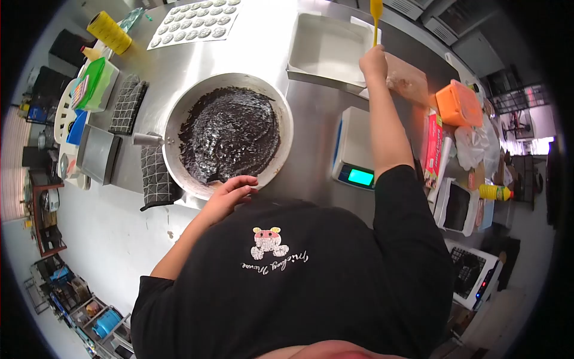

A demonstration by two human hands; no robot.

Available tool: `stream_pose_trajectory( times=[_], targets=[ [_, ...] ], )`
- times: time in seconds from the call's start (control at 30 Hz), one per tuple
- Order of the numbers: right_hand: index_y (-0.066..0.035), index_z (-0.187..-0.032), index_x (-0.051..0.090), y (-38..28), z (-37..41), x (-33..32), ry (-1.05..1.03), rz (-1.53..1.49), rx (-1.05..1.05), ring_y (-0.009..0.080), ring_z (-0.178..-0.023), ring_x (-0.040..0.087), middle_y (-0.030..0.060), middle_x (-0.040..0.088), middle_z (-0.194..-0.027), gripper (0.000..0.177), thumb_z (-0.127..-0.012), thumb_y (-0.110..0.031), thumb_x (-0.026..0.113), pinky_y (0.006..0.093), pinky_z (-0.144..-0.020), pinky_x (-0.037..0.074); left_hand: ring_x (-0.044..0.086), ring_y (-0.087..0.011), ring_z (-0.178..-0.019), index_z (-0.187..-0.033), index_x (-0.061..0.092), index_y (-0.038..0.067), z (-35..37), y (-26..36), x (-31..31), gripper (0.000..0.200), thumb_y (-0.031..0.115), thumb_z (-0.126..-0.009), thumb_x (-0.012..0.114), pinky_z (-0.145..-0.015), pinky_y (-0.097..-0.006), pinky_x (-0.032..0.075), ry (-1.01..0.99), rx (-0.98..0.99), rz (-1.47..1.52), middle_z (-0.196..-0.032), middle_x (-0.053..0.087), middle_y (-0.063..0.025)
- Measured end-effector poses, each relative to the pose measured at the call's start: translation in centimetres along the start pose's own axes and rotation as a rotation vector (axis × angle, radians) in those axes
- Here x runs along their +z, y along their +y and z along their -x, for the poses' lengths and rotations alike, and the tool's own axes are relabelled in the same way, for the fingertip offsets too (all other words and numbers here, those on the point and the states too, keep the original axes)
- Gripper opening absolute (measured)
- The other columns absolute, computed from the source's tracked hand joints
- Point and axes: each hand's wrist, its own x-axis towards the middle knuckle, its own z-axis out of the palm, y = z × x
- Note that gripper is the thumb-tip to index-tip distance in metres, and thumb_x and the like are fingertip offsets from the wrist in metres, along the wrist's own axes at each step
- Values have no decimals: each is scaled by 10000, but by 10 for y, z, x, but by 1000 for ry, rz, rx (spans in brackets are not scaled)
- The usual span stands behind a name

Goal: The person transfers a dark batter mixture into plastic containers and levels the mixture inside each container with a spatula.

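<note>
A large metal pan [288, 128] with a stub handle on its left stands on the steel table in front of me. Dark, glossy, sticky mixture [230, 134] is spread over its inside. My left hand [230, 194] lies at the pan's near rim, its fingers stretched out along the edge. Far out to the right, my right hand [374, 63] is closed around a yellow spatula [376, 21] held upright. That hand is beside the right edge of a rectangular baking tin [329, 42] with a pale inside.
Right of the pan is a digital scale [354, 146] with a lit green display. An orange tub [459, 103] and a red box [433, 143] stand farther right. Checked oven mitts [156, 173] lie left of the pan. A sheet of round dark pieces [194, 23] lies at the back.
</note>
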Motion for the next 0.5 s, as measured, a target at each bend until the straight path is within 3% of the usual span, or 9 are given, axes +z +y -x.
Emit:
stream_pose_trajectory(
  times=[0.33,0.5],
  targets=[
    [87,-1003,460,170,75,-107,110,-38,-26,415,-947,599,311,599,-975,245,-830,-86,458,457,-811,490,512,-165,-1087,-1210,511,33,-21,-32,88,315,175,-928,508,-923,-317,419,-30,-7,41,-1176,542,-53],
    [50,-1060,490,217,103,-111,-75,-41,66,419,-980,578,295,593,-1016,290,-804,-79,448,478,-843,455,525,-157,-1080,-1201,529,59,-50,-47,150,334,252,-930,503,-906,-315,417,-2,-65,-222,-1190,548,-49]
  ],
)
